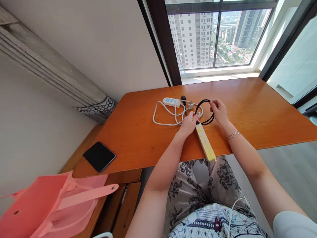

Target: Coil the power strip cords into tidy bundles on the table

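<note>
Both hands work over the middle of an orange-brown wooden desk point(138, 138) that stands before a window point(213, 36). The left hand point(189, 123) is curled shut, its fingers pinching the lower left of a black cable point(210, 119) that is wound into 1 loop. The right hand point(219, 110) grips the same loop at its upper right side, thumb and fingers closed on the cord — so the coil hangs between the 2 hands, just above the desk top. Under the loop, a pale yellow power strip point(205, 143) lies on the desk, with its near end jutting past the desk's front edge toward the person's lap. Just left of the left hand lies a white power strip point(170, 101), its white cord point(160, 117) looping loosely on the desk, and its plug point(190, 105) rests close to the black loop. A small black plug point(183, 98) lies beside the white strip's end. Well apart, at the desk's near left corner, a black phone point(99, 156) lies flat — and below it, off the desk, a pink bag point(49, 205) with a long strap fills the lower left. Thin bracelets point(232, 135) circle the right wrist.
</note>
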Demonstrator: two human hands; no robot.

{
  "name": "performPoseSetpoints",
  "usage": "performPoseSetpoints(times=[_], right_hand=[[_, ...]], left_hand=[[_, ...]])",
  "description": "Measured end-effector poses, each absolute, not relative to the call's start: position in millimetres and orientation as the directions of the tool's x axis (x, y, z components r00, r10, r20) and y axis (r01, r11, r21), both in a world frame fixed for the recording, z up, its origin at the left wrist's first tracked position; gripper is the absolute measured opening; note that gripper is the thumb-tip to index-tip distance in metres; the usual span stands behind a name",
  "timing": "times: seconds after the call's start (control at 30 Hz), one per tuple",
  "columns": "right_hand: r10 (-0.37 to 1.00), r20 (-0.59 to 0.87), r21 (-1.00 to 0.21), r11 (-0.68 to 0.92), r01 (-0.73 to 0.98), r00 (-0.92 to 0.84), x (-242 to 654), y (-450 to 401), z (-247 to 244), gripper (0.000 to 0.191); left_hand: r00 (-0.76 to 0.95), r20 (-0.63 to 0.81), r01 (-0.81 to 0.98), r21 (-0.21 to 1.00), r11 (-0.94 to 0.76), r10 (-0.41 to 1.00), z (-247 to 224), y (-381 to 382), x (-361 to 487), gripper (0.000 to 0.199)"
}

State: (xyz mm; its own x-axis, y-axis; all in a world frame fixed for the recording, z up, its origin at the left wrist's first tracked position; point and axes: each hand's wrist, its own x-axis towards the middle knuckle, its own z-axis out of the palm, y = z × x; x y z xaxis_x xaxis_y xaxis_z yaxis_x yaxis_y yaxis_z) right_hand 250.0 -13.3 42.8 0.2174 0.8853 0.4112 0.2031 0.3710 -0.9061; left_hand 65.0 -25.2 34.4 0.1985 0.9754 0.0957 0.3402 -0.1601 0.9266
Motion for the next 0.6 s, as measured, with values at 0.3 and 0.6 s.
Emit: performPoseSetpoints(times=[0.3, 0.6], right_hand=[[0.909, 0.36, -0.933, 0.348, 0.095, 0.211, 253, -14, 47, 0.051], [0.913, 0.32, -0.947, 0.308, -0.088, -0.252, 232, -34, 54, 0.051]], left_hand=[[0.15, 0.184, 0.255, 0.942, -0.218, 0.971, 41, -27, 66, 0.013], [-0.062, 0.197, -0.13, 0.97, -0.204, 0.978, 39, -22, 68, 0.02]])
